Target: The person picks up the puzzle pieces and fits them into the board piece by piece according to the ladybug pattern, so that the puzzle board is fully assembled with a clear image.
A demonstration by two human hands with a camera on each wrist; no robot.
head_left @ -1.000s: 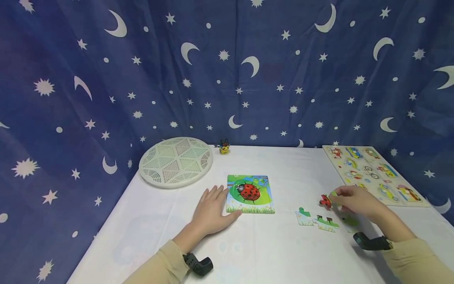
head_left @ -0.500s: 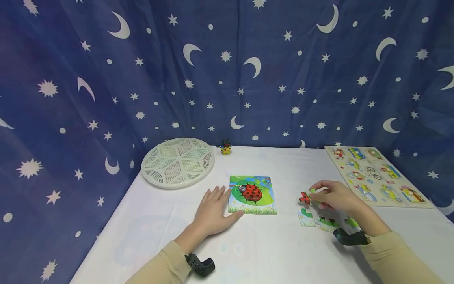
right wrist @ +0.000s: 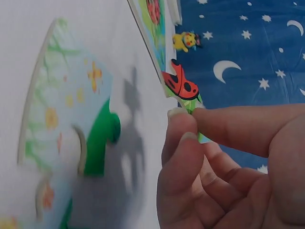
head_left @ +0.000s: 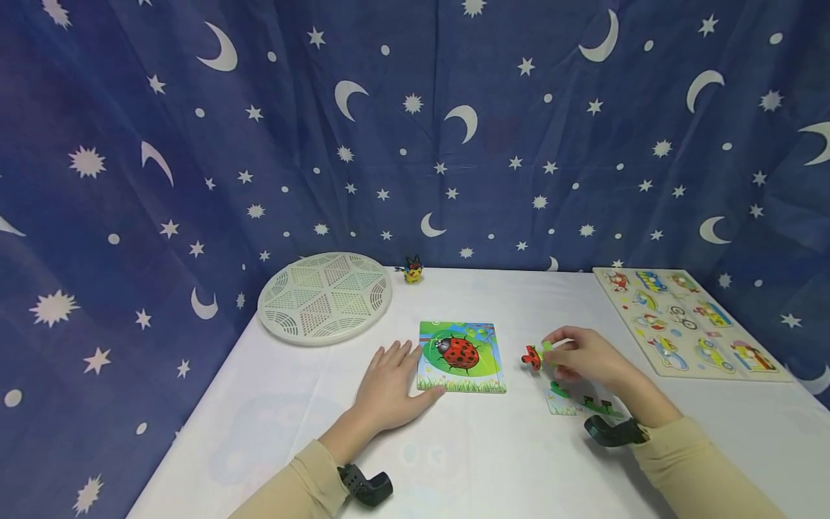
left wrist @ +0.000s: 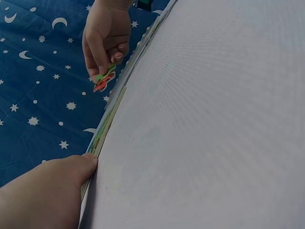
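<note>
My right hand (head_left: 593, 360) pinches a red and green jigsaw puzzle piece (head_left: 532, 357) between thumb and fingers, right of the ladybug puzzle board (head_left: 462, 355). The right wrist view shows black spots on the red part of this puzzle piece (right wrist: 183, 89), raised off the table. My left hand (head_left: 389, 393) lies with fingers extended along the board's left side, thumb at its lower edge. Beneath my right hand are loose jigsaw pieces with grass and flowers (head_left: 561, 404), one large in the right wrist view (right wrist: 66, 102); the hand and wrist partly cover them.
A round, pale, perforated tray (head_left: 324, 297) lies at the back left. Beside it stands a small yellow and black toy figure (head_left: 413, 270). A wooden vehicle puzzle board (head_left: 690, 324) occupies the back right. Behind the white table hangs a blue curtain (head_left: 493, 180).
My right hand has carried the red and green jigsaw piece leftward toward the ladybug board. My left hand stays beside the board.
</note>
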